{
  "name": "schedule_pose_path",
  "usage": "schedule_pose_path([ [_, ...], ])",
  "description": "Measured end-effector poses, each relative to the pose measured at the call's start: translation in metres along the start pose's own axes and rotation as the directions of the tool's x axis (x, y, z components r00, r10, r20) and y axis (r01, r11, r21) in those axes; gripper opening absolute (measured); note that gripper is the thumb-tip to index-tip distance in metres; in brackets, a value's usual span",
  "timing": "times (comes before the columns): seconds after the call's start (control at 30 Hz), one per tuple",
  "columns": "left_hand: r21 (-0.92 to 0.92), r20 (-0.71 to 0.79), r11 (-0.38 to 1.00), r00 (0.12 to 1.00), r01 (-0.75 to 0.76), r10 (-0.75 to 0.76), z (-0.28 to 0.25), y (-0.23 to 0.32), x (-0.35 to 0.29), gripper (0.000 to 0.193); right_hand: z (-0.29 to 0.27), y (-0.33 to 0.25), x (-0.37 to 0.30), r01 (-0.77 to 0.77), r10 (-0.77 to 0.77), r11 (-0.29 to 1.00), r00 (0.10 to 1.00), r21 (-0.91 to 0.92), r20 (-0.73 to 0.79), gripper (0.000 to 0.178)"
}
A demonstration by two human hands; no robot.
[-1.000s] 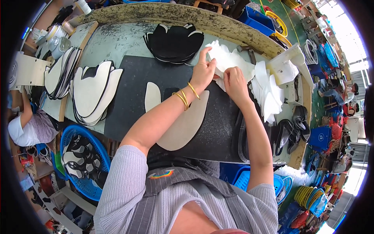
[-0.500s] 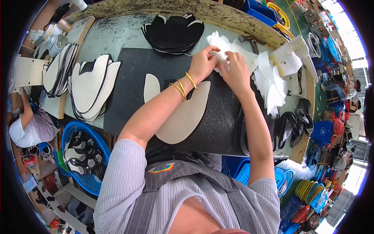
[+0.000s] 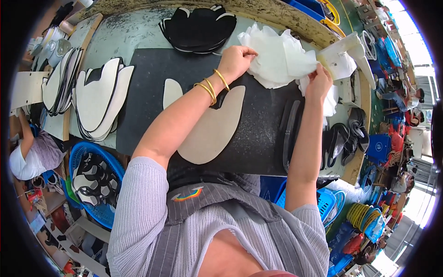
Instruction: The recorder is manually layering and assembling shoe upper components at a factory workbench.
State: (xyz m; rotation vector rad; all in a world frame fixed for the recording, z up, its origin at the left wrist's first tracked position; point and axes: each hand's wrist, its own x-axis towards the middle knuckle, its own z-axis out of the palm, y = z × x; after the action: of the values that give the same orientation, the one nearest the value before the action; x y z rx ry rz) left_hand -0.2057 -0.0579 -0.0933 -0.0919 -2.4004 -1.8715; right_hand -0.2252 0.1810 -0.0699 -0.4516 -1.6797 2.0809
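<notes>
A pile of thin, translucent white sheet pieces [image 3: 277, 55] lies at the far right of the black mat. The thumb and fingers of my right hand [image 3: 318, 83] pinch the right corner of one white piece. At the pile's left edge, the fingers of my left hand [image 3: 236, 62] are pressed together on a white sheet. Below my left forearm, a cream U-shaped shoe-upper piece [image 3: 210, 138] lies flat on the mat; the forearm and gold bangles cover part of it. Beyond my left hand sits a stack of black upper pieces [image 3: 198, 30].
Cream and black upper pieces [image 3: 99, 99] are stacked left of the mat [image 3: 263, 124]. Black strips [image 3: 344, 143] hang at the right edge. A white holder [image 3: 339, 64] stands at the far right. A blue basket [image 3: 113, 166] of cut pieces sits lower left, near another person [image 3: 34, 152].
My hands were close together at the white pieces. My right hand has moved right, carrying a sheet's corner, and the white pieces now show spread between both hands. The view has shifted slightly.
</notes>
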Motion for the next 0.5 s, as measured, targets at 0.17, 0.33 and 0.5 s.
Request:
schedule_pose_path([
  [0.17, 0.257, -0.029, 0.958, 0.990, -0.128, 0.140, 0.005, -0.015, 0.006, 0.019, -0.057, -0.036, 0.049, 0.123, -0.085, 0.973, 0.978, 0.194, -0.193, 0.018],
  [0.33, 0.387, -0.121, 0.922, 0.992, 0.002, 0.048, -0.018, 0.020, -0.010, 0.027, -0.072, -0.071, 0.020, 0.031, -0.102, 0.919, 0.982, 0.393, 0.161, 0.016],
  [0.5, 0.201, -0.038, 0.737, 0.746, -0.646, 0.665, -0.011, 0.108, -0.084, 0.053, -0.016, -0.100, -0.093, -0.207, 0.012, 0.932, 0.839, 0.299, 0.543, 0.014],
])
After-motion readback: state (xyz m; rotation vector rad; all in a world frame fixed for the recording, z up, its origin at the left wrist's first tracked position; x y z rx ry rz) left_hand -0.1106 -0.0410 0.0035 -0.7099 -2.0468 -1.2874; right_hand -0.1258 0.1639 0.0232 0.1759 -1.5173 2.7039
